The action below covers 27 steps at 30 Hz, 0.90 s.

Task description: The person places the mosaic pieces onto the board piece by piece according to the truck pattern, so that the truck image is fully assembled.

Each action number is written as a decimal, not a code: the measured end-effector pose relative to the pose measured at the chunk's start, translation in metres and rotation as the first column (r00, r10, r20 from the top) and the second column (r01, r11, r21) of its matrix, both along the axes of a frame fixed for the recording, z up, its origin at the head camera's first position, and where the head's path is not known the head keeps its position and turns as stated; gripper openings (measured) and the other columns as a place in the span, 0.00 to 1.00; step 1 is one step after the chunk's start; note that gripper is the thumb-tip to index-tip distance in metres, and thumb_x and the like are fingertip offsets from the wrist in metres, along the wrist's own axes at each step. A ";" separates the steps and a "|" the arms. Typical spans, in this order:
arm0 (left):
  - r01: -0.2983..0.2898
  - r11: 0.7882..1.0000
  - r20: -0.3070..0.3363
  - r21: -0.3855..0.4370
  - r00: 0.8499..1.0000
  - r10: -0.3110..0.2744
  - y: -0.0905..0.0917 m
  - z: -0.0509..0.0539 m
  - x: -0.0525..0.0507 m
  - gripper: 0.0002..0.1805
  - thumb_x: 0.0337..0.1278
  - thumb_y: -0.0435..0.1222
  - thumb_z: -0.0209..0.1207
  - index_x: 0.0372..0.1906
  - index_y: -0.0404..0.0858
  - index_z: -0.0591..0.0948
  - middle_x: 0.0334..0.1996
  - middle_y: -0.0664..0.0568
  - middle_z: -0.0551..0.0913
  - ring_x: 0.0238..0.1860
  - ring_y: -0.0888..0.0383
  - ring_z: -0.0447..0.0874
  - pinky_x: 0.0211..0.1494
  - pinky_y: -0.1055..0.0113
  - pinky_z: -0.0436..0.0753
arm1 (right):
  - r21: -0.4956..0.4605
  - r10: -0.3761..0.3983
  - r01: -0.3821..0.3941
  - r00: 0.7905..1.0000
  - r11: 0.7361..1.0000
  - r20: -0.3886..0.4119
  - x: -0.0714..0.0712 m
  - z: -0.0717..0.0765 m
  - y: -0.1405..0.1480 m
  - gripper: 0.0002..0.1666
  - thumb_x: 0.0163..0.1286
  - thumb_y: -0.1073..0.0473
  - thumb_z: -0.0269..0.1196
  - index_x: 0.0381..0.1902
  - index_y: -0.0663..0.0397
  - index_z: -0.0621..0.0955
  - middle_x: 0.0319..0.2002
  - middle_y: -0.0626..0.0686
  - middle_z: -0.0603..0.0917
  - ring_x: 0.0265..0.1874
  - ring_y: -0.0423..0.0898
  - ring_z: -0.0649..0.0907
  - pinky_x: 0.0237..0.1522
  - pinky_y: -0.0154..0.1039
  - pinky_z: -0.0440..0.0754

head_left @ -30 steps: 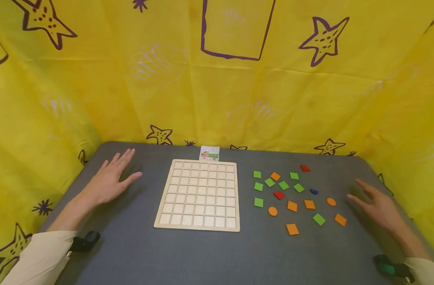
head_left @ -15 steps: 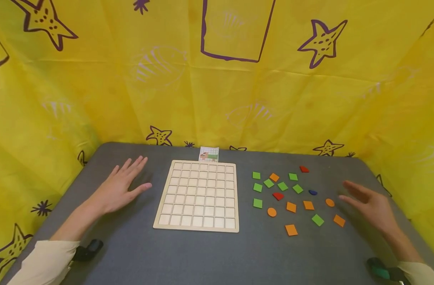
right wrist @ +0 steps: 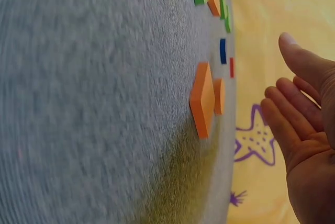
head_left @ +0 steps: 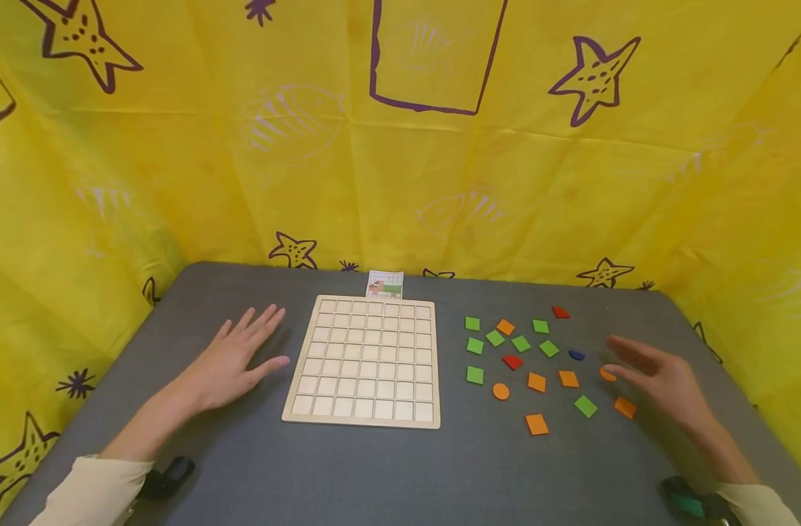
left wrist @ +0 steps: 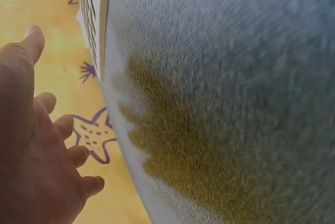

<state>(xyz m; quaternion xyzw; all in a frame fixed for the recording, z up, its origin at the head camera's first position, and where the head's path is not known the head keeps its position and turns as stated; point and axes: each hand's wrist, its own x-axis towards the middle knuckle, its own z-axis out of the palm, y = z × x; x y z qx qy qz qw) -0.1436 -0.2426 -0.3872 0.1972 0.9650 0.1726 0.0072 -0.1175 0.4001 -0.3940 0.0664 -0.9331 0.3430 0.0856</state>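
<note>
A pale wooden grid board lies on the grey table, its square cells bare. My left hand hovers just left of it, fingers spread, holding nothing; the left wrist view shows its shadow on the cloth. To the board's right lie scattered flat tiles: green squares such as one green tile, orange squares like the orange tile, orange discs, red pieces and a blue half-round piece. My right hand is above the right end of the tiles, fingers loosely extended and empty, partly covering one orange disc.
A small printed card with a coloured grid picture lies at the board's far edge. A yellow cloth with starfish drawings hangs behind and beside the grey table.
Both hands have moved inward: the left one rightward and slightly nearer toward the board, the right one leftward over the edge of the tiles. Board and tiles stay where they were.
</note>
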 end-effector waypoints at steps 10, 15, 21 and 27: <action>0.011 1.000 0.020 -0.008 1.000 -0.011 0.007 -0.004 0.012 0.44 0.66 0.60 0.52 0.78 0.45 0.53 0.77 0.41 0.52 0.74 0.31 0.45 0.69 0.31 0.46 | -0.029 0.051 -0.051 0.999 0.998 0.016 0.000 -0.004 -0.016 0.30 0.64 0.56 0.70 0.63 0.59 0.78 0.55 0.56 0.84 0.46 0.23 0.80 0.40 0.18 0.77; 0.008 1.000 0.044 -0.016 0.999 -0.007 0.011 -0.007 0.016 0.45 0.65 0.61 0.53 0.78 0.44 0.54 0.77 0.43 0.53 0.75 0.32 0.45 0.69 0.32 0.45 | -0.054 0.079 -0.078 0.997 0.995 0.005 -0.001 -0.005 -0.024 0.29 0.64 0.57 0.69 0.63 0.58 0.78 0.55 0.56 0.83 0.46 0.27 0.82 0.41 0.19 0.77; 0.030 0.999 0.069 -0.037 0.997 -0.027 0.014 -0.013 0.021 0.49 0.59 0.66 0.53 0.78 0.46 0.54 0.77 0.45 0.52 0.75 0.34 0.44 0.70 0.32 0.44 | -0.096 0.119 -0.123 0.992 0.988 -0.040 -0.006 -0.006 -0.035 0.28 0.63 0.63 0.70 0.61 0.61 0.79 0.54 0.55 0.84 0.48 0.27 0.82 0.43 0.19 0.76; 0.055 0.998 0.086 -0.042 0.995 -0.051 0.015 -0.018 0.028 0.52 0.54 0.68 0.54 0.78 0.47 0.54 0.78 0.49 0.52 0.76 0.35 0.44 0.69 0.32 0.44 | -0.106 0.136 -0.140 0.990 0.985 -0.043 -0.010 -0.009 -0.049 0.27 0.61 0.63 0.71 0.59 0.60 0.80 0.52 0.62 0.84 0.48 0.29 0.83 0.44 0.20 0.77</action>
